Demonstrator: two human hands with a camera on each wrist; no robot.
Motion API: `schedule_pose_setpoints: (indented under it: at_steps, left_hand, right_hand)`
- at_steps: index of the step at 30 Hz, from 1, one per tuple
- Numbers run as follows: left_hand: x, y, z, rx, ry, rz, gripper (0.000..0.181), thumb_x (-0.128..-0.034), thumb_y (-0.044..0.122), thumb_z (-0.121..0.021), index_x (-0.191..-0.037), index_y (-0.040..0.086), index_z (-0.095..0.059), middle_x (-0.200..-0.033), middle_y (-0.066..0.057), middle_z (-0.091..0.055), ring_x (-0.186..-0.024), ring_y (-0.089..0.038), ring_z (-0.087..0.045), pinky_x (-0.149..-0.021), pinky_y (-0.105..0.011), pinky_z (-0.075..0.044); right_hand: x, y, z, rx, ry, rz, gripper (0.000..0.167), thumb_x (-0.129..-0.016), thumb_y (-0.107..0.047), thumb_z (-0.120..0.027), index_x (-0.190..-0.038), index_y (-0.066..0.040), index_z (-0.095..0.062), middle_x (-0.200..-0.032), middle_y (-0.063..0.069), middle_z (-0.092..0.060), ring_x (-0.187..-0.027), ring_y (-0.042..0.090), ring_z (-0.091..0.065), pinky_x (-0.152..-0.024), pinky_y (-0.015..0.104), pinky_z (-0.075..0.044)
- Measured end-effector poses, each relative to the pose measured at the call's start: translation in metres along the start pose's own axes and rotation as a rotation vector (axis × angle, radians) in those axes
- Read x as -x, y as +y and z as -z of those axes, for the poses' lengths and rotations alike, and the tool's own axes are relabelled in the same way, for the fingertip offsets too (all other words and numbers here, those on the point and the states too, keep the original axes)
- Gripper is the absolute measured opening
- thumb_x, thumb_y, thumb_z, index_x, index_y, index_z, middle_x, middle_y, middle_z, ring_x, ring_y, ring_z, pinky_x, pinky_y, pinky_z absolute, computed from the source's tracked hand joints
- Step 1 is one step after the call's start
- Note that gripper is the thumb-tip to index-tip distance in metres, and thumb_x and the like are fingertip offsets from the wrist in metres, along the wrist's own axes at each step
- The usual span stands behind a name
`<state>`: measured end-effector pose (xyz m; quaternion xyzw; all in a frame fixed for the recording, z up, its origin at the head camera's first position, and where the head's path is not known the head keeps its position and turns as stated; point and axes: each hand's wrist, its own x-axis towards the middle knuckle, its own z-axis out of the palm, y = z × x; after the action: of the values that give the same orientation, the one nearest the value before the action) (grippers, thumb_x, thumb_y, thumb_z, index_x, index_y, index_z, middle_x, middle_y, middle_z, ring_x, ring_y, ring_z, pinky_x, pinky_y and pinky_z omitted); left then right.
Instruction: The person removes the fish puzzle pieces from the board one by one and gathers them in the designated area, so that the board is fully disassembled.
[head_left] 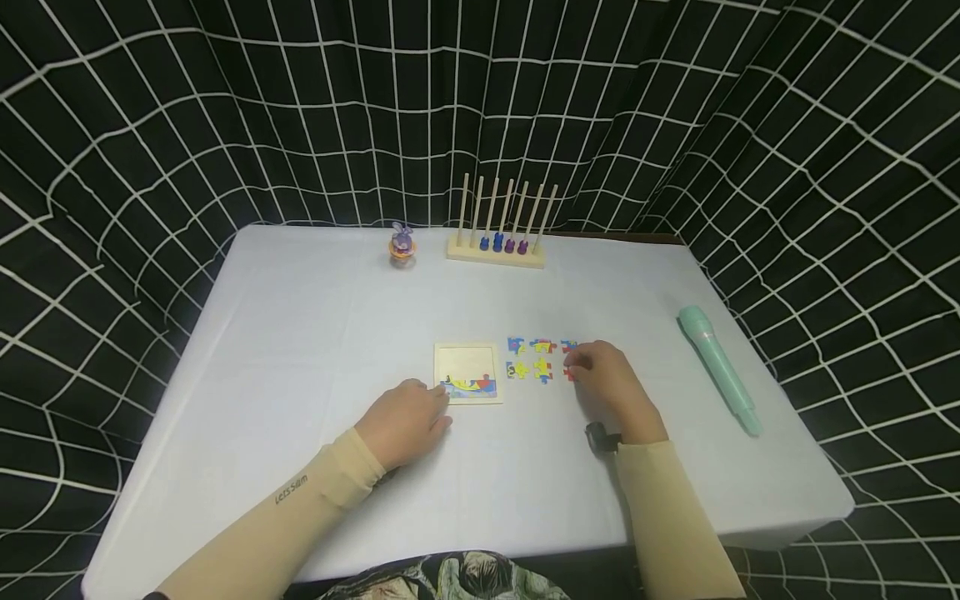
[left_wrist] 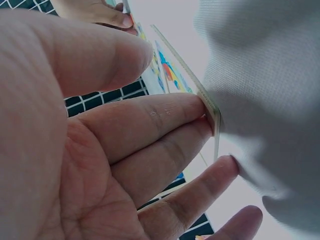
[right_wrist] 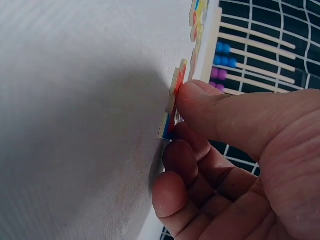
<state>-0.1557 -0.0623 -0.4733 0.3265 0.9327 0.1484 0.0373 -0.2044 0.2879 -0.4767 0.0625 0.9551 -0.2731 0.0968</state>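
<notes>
Puzzle piece (right_wrist: 173, 106) shows blue only from right wrist.

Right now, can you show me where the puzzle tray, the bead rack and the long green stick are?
Puzzle tray (head_left: 467, 361), head view: its bare wooden floor.
Bead rack (head_left: 495, 258), head view: the front of its base.
Long green stick (head_left: 718, 367), head view: the middle of its shaft.

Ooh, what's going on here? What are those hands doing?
A person's left hand touches the edge of a puzzle tray. The right hand pinches a red piece to the right of the tray. Five other pieces lie on that side too. Only the part of the tray nearest the person has picture in it; the rest is bare.
</notes>
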Motion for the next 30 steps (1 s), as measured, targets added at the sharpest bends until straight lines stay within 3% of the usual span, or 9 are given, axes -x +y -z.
schedule_pose_setpoints:
  at_steps: [5, 10, 15, 21, 30]
  left_hand:
    - [0.001, -0.001, 0.0, 0.01, -0.009, 0.012, 0.039, -0.1047, 0.021, -0.07, -0.132, -0.007, -0.074, -0.129, -0.022, -0.078, -0.111, -0.041, -0.074, -0.095, -0.053, -0.062]
    - [0.001, 0.0, 0.001, 0.029, -0.008, 0.022, 0.039, -0.1054, 0.02, -0.069, -0.134, -0.006, -0.074, -0.132, -0.021, -0.077, -0.115, -0.042, -0.073, -0.098, -0.054, -0.061]
    - [0.004, 0.002, 0.001, 0.029, -0.007, 0.044, 0.037, -0.1053, 0.022, -0.07, -0.131, -0.003, -0.076, -0.12, -0.02, -0.081, -0.104, -0.039, -0.076, -0.09, -0.052, -0.062]
    - [0.008, 0.003, 0.004, 0.007, 0.021, 0.035, 0.029, -0.1052, 0.022, -0.068, -0.115, -0.003, -0.08, -0.098, -0.019, -0.081, -0.087, -0.036, -0.075, -0.077, -0.05, -0.062]
    - [0.01, 0.002, 0.008, -0.015, 0.038, 0.022, 0.029, -0.1046, 0.02, -0.07, -0.116, -0.004, -0.079, -0.092, -0.02, -0.079, -0.078, -0.032, -0.072, -0.07, -0.047, -0.061]
  right_hand:
    - [0.004, -0.01, 0.0, 0.056, 0.039, 0.066, 0.019, -0.104, -0.004, -0.069, -0.121, 0.0, -0.075, -0.124, 0.022, -0.069, -0.115, 0.039, -0.064, -0.106, 0.057, -0.054]
    - [0.014, -0.059, -0.005, 0.086, 0.084, 0.161, 0.029, -0.104, -0.008, -0.072, -0.132, -0.001, -0.072, -0.122, 0.019, -0.07, -0.107, 0.035, -0.066, -0.094, 0.051, -0.058]
    - [0.015, -0.1, -0.039, 0.081, -0.013, 0.309, 0.029, -0.1, -0.007, -0.076, -0.129, -0.005, -0.075, -0.111, 0.01, -0.07, -0.095, 0.024, -0.064, -0.087, 0.042, -0.059]
    - [0.014, -0.121, -0.078, 0.086, -0.131, 0.475, 0.028, -0.097, -0.005, -0.078, -0.125, -0.004, -0.077, -0.098, 0.003, -0.063, -0.09, 0.019, -0.057, -0.084, 0.035, -0.053]
    - [0.013, -0.13, -0.091, 0.103, -0.133, 0.474, 0.03, -0.096, -0.012, -0.084, -0.124, -0.005, -0.076, -0.101, 0.004, -0.064, -0.094, 0.02, -0.057, -0.088, 0.036, -0.053]
